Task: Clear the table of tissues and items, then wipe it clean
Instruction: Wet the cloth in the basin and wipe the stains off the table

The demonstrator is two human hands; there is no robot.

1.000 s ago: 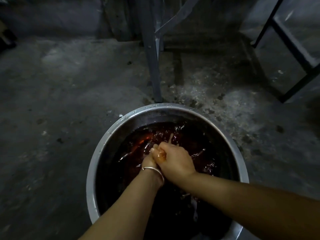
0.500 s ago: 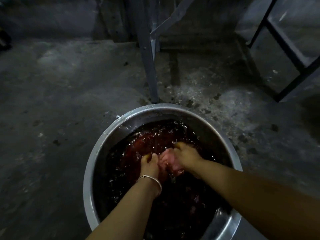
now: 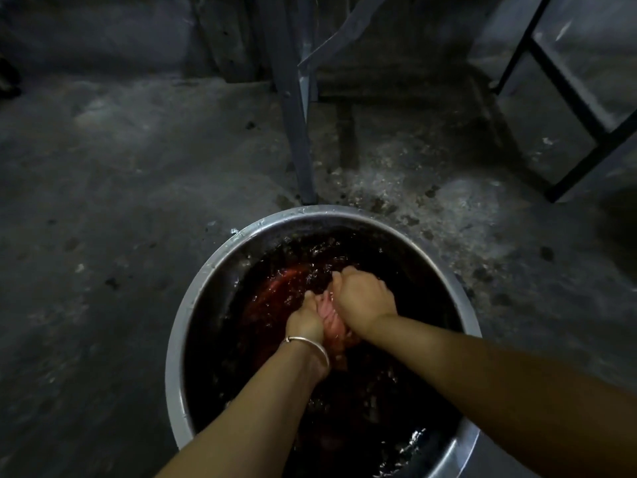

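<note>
While a pink cloth (image 3: 331,320) is gripped by the left hand (image 3: 305,320) and right hand (image 3: 363,300) in the basin (image 3: 179,326) at 6 o'clock, worktop wiping is judged pending.

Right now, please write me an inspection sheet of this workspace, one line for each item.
Surface: stained concrete floor with dark specks; no tabletop in view.
Job's things: pink cloth over dark reddish water in a metal basin.
Clutter: nothing seen.
Hands: left hand, wearing a bangle, and right hand both grip the cloth.
Cables: nothing seen.
Surroundings: grey metal leg behind the basin; black frame at upper right.
</note>
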